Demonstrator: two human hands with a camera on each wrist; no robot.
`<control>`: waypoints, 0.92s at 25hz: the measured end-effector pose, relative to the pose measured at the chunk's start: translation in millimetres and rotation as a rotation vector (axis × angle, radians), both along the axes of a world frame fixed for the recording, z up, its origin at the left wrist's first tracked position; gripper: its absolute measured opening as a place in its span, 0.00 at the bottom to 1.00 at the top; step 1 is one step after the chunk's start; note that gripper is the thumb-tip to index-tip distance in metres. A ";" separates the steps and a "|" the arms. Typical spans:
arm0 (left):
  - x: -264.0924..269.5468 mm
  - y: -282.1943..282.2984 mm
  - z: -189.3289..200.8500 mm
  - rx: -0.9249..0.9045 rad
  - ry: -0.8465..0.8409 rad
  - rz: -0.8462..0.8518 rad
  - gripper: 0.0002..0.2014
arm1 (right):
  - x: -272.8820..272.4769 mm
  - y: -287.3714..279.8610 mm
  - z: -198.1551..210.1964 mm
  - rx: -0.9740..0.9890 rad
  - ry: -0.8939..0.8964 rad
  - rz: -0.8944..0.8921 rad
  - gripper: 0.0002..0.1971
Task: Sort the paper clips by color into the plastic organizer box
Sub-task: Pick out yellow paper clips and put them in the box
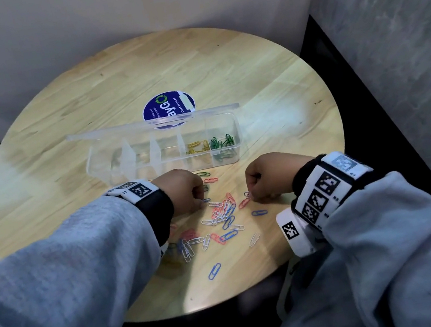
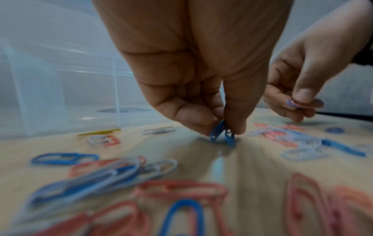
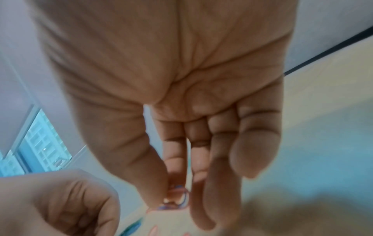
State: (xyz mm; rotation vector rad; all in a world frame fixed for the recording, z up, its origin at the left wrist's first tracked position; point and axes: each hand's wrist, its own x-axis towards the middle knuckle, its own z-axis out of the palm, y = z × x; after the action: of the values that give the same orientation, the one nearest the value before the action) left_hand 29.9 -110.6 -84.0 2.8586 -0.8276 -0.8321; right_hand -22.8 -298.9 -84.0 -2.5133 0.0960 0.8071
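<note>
Clear plastic organizer box [image 1: 111, 164], lid open, on round wooden table [image 1: 264, 74] at centre, far of both hands; yellow clips [image 1: 196, 147] in the 2nd compartment from the right, green clips [image 1: 222, 145] in the rightmost. Loose pile of red, blue and white paper clips [image 1: 221, 214] near the table's front edge, between the hands. Left hand [image 1: 181, 189]: thumb and fingertips clamped on blue clips [image 2: 222, 135] touching the table; right hand [image 1: 269, 175]: thumb and forefinger pinching a small bunch of clips [image 2: 293, 103], red and blue.
</note>
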 end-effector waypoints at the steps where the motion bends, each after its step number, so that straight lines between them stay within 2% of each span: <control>1: 0.2 1.6 2.3 -0.063 0.026 0.049 0.01 | 0.1 -1.8 -0.3 0.065 0.020 -0.050 0.06; 3: 2.2 5.5 6.1 -0.236 0.141 0.204 0.05 | -0.3 -3.1 -1.6 0.218 0.076 -0.144 0.08; 6: 1.0 10.4 15.1 -0.497 0.429 0.477 0.07 | 1.2 -3.8 -3.1 0.398 0.095 -0.211 0.10; 9: -1.7 11.6 23.8 -0.635 0.623 0.650 0.08 | 2.8 -5.3 -1.7 0.445 0.092 -0.236 0.08; 13: -5.5 11.3 27.1 -0.777 0.811 0.818 0.09 | 2.9 -4.0 -4.0 0.397 0.057 -0.262 0.09; 17: -8.3 10.1 27.1 -0.837 0.839 0.962 0.08 | 6.6 -6.7 0.3 0.338 -0.051 -0.294 0.13; 19: -6.7 9.6 27.5 -0.841 0.818 0.995 0.09 | 5.6 -6.7 2.6 0.389 -0.022 -0.320 0.14; 21: -5.3 8.6 28.3 -0.829 0.799 0.961 0.10 | 2.4 -4.8 4.1 0.516 0.062 -0.362 0.13; 23: -5.3 6.3 29.0 -0.825 0.796 0.893 0.11 | 1.0 -3.7 6.4 0.555 0.088 -0.355 0.11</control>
State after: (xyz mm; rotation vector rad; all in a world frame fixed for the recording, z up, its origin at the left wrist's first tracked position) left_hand 24.6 -104.4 -55.0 1.6228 0.1991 -0.9978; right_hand -21.8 -302.5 -77.6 -1.8700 0.2956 0.6813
